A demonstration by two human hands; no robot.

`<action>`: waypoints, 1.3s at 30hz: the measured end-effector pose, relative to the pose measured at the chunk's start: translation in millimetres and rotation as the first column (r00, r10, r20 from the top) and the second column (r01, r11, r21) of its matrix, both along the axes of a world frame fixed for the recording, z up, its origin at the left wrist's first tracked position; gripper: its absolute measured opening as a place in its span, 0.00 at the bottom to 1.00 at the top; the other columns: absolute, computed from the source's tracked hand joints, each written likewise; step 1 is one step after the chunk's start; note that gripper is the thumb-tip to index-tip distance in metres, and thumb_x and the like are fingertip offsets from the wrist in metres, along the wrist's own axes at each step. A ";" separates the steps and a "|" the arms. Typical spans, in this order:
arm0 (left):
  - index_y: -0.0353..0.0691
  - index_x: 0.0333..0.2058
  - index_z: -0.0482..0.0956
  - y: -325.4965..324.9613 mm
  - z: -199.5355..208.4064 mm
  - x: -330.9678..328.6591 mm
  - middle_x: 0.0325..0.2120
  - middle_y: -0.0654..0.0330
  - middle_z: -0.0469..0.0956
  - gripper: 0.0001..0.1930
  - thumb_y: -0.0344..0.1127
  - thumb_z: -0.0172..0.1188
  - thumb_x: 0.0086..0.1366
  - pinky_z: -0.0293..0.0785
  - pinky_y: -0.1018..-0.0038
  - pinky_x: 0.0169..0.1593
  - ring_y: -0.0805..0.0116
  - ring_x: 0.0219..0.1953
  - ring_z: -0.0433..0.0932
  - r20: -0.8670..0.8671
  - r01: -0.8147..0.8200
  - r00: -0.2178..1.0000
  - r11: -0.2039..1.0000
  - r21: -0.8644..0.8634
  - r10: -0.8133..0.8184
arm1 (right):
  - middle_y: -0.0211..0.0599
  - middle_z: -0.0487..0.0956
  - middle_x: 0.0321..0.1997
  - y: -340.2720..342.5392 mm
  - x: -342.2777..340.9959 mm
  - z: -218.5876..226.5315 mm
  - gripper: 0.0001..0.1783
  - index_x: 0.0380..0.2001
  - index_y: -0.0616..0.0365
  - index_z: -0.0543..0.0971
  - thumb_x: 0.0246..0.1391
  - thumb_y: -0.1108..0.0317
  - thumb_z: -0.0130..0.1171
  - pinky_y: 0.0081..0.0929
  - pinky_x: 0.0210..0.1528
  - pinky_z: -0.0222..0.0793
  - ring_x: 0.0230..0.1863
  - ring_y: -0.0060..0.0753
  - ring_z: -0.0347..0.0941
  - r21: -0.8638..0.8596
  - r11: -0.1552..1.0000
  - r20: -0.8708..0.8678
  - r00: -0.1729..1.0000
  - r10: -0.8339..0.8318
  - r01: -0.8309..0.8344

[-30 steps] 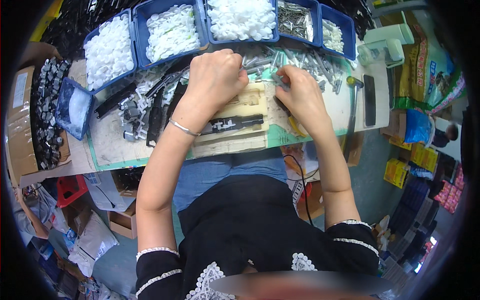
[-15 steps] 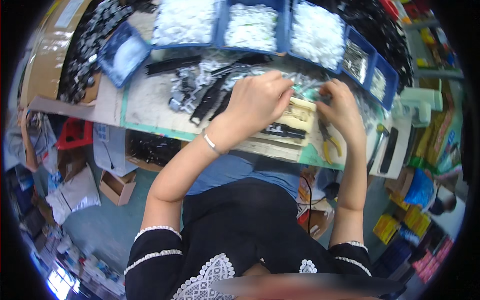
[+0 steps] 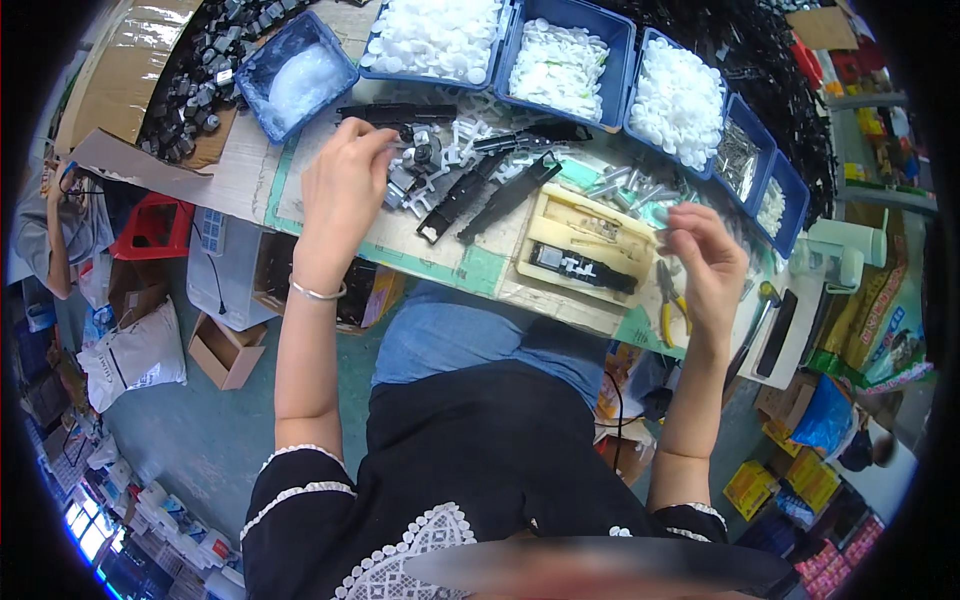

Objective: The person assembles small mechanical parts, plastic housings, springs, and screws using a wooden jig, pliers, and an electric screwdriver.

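the left hand [image 3: 345, 182] is by the grey parts [image 3: 424, 154], its grip curled nearly together; the right hand [image 3: 708, 262], its grip loosely parted, is beside the cream block [image 3: 590, 243] on the surface [image 3: 236, 182]. from where i stand, i can't tell if either holds anything. a black part [image 3: 606, 275] lies in the block's near slot.

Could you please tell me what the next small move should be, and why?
Perhaps the left hand should pinch one of the loose grey parts, since it is right beside them; the right hand is by the cream fixture, where a black piece lies.
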State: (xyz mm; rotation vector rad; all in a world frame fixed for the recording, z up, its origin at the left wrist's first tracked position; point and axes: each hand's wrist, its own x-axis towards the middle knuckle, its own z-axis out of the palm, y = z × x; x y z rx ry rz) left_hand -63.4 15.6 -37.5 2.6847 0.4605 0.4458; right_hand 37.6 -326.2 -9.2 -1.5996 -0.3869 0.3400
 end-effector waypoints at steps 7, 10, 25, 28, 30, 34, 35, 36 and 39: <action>0.35 0.30 0.75 9.4 -6.8 0.1 0.30 0.56 0.74 0.04 0.28 0.58 0.56 0.69 0.65 0.33 0.55 0.29 0.75 -0.007 0.149 0.989 0.987 -0.066 -0.150 | 0.42 0.76 0.42 53.9 -21.0 -2.8 0.13 0.34 0.66 0.79 0.41 0.84 0.65 0.17 0.40 0.76 0.39 0.24 0.75 0.046 0.997 0.107 0.992 0.065 -0.070; 0.34 0.28 0.74 13.3 -0.3 -3.2 0.29 0.56 0.74 0.03 0.27 0.56 0.57 0.70 0.65 0.35 0.55 0.32 0.74 0.013 0.163 0.986 0.985 0.055 -0.164 | 0.41 0.77 0.40 75.4 -28.5 -2.9 0.12 0.34 0.67 0.79 0.43 0.83 0.64 0.19 0.40 0.77 0.40 0.25 0.76 0.055 0.995 0.137 0.988 0.069 -0.078; 0.38 0.32 0.81 -93.8 23.8 1.4 0.31 0.59 0.79 0.10 0.26 0.66 0.48 0.71 0.72 0.35 0.64 0.31 0.77 0.572 0.622 0.730 0.710 -0.330 -0.373 | 0.38 0.75 0.46 79.2 -50.0 24.8 0.16 0.47 0.67 0.74 0.54 0.79 0.55 0.18 0.45 0.72 0.44 0.24 0.73 -0.095 0.969 -0.067 0.973 0.220 -0.226; 0.38 0.31 0.82 -102.9 20.3 0.3 0.29 0.59 0.79 0.09 0.24 0.66 0.48 0.70 0.74 0.32 0.65 0.29 0.76 0.592 0.624 0.741 0.650 -0.433 -0.317 | 0.42 0.74 0.46 75.0 -54.7 28.5 0.24 0.52 0.65 0.62 0.52 0.83 0.55 0.23 0.48 0.74 0.49 0.29 0.74 0.098 0.989 -0.228 0.965 0.129 -0.109; 0.37 0.31 0.82 -106.3 18.6 1.4 0.27 0.59 0.79 0.09 0.23 0.66 0.48 0.70 0.75 0.31 0.66 0.28 0.75 0.610 0.643 0.726 0.627 -0.440 -0.317 | 0.42 0.75 0.45 72.1 -56.2 29.9 0.23 0.51 0.66 0.63 0.52 0.83 0.55 0.22 0.48 0.74 0.49 0.29 0.74 0.083 0.993 -0.195 0.975 0.103 -0.088; 0.38 0.31 0.82 -106.8 17.9 1.7 0.27 0.59 0.79 0.09 0.23 0.66 0.48 0.70 0.76 0.31 0.67 0.27 0.75 0.606 0.666 0.715 0.601 -0.441 -0.348 | 0.43 0.76 0.45 64.9 -53.9 34.2 0.21 0.49 0.66 0.64 0.52 0.83 0.55 0.22 0.46 0.75 0.47 0.31 0.75 -0.003 0.990 -0.102 0.985 0.137 -0.138; 0.37 0.31 0.81 -106.7 17.7 2.0 0.27 0.59 0.79 0.09 0.23 0.66 0.49 0.70 0.76 0.31 0.66 0.28 0.75 0.604 0.673 0.712 0.595 -0.439 -0.358 | 0.43 0.76 0.45 62.8 -53.7 33.6 0.21 0.49 0.66 0.64 0.52 0.83 0.55 0.22 0.46 0.75 0.47 0.31 0.75 -0.003 0.991 -0.104 0.986 0.129 -0.130; 0.37 0.31 0.81 -107.3 17.5 2.4 0.27 0.59 0.79 0.09 0.22 0.66 0.49 0.70 0.76 0.31 0.66 0.28 0.75 0.603 0.679 0.708 0.589 -0.437 -0.368 | 0.44 0.77 0.44 60.8 -53.8 32.4 0.22 0.50 0.66 0.64 0.51 0.83 0.56 0.22 0.45 0.75 0.46 0.31 0.76 0.006 0.989 -0.088 0.985 0.148 -0.148; 0.36 0.32 0.81 -110.0 18.9 1.5 0.27 0.58 0.79 0.09 0.22 0.66 0.49 0.70 0.76 0.31 0.66 0.28 0.75 0.624 0.668 0.713 0.582 -0.465 -0.320 | 0.44 0.78 0.42 60.5 -54.3 27.3 0.21 0.49 0.67 0.66 0.51 0.83 0.56 0.22 0.44 0.76 0.43 0.31 0.78 0.092 0.984 -0.084 0.983 0.161 -0.153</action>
